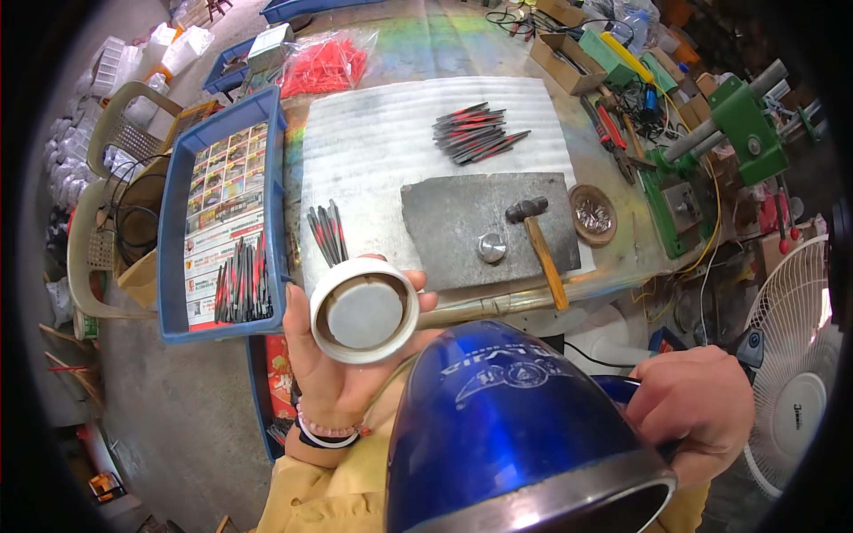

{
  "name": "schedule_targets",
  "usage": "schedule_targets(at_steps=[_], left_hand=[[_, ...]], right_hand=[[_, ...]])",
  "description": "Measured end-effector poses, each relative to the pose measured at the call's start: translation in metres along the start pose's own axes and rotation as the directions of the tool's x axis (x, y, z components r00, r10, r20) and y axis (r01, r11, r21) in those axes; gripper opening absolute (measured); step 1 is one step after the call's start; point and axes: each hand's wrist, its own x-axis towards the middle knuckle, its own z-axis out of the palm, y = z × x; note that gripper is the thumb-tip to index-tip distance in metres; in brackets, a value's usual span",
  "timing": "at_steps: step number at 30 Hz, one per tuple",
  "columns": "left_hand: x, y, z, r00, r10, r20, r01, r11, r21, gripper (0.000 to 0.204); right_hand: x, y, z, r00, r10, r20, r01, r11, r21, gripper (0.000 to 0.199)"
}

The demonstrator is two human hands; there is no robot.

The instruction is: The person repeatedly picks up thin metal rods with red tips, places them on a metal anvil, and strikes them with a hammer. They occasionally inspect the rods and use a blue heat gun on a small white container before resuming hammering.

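My left hand (pixel 355 382) holds a round white lid (pixel 410 302) with its hollow side and grey inner disc facing up. My fingers curl behind it. At the lower middle a large shiny blue mug (pixel 515 400) is tipped, its steel rim near the bottom edge of the view. My right hand (pixel 697 409) is closed round the mug's handle at the right. What the mug contains is hidden. Just beyond the lid, a few black-and-red pen-like rods (pixel 329 233) lie on a white foam sheet (pixel 364 133).
A grey metal plate (pixel 444 204) bears a hammer (pixel 538 244) and a small metal cylinder (pixel 491 248). More rods (pixel 480 133) lie beyond. A blue tray (pixel 169 231) of rods stands left; a green press (pixel 746 133) and white fan (pixel 791 382) stand right. A round dish (pixel 593 214) sits beside the plate.
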Motion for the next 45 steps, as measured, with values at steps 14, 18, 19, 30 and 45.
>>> schedule_targets(at_steps=[14, 18, 19, 30, 45], left_hand=[[-0.004, -0.014, 0.005, 0.995, -0.074, 0.06, 0.078, 0.995, -0.069, 0.086], [-0.005, -0.015, 0.008, 0.995, -0.101, 0.023, 0.103, 0.99, -0.094, 0.085], [-0.005, -0.015, 0.008, 0.994, -0.103, 0.029, 0.106, 0.99, -0.091, 0.085], [0.002, -0.017, -0.012, 0.975, -0.21, 0.067, 0.213, 0.976, -0.039, 0.089], [0.004, -0.019, 0.006, 0.972, -0.224, 0.07, 0.226, 0.974, -0.028, 0.094]], right_hand=[[0.0, -0.019, 0.012, 0.987, -0.063, -0.147, 0.045, 0.992, -0.12, 0.037], [0.0, -0.029, 0.017, 0.977, -0.011, -0.213, -0.023, 0.988, -0.154, 0.037], [0.0, -0.029, 0.017, 0.976, -0.015, -0.217, -0.021, 0.986, -0.163, 0.036], [0.006, -0.025, 0.014, 0.982, -0.078, -0.172, 0.051, 0.986, -0.158, 0.025], [0.009, -0.018, 0.015, 0.961, -0.169, -0.22, 0.123, 0.97, -0.21, 0.01]])
